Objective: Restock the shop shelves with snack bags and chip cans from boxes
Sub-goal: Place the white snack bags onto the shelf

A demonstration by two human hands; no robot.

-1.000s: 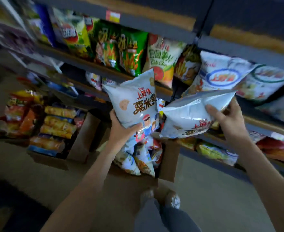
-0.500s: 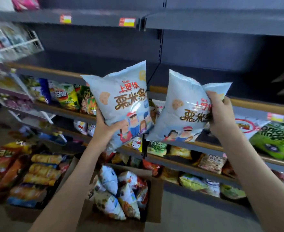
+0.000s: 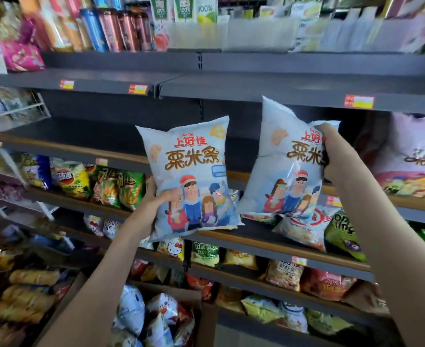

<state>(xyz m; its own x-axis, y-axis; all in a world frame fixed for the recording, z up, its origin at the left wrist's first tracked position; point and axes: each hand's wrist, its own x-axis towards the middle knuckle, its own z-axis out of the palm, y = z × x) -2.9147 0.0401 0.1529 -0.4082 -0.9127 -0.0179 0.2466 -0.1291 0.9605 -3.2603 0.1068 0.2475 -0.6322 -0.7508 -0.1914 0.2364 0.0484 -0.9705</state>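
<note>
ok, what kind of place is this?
Likely a small shop's snack aisle: tiered shelves with price tags, rows of snack bags, chip cans up top.

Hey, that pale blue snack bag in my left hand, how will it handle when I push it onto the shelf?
Probably light: the left hand holds the pale blue bag upright by one lower corner. It looks puffed and glossy, so likely slippery and crushable. Its thin bottom seam suggests it may tip over.
</note>
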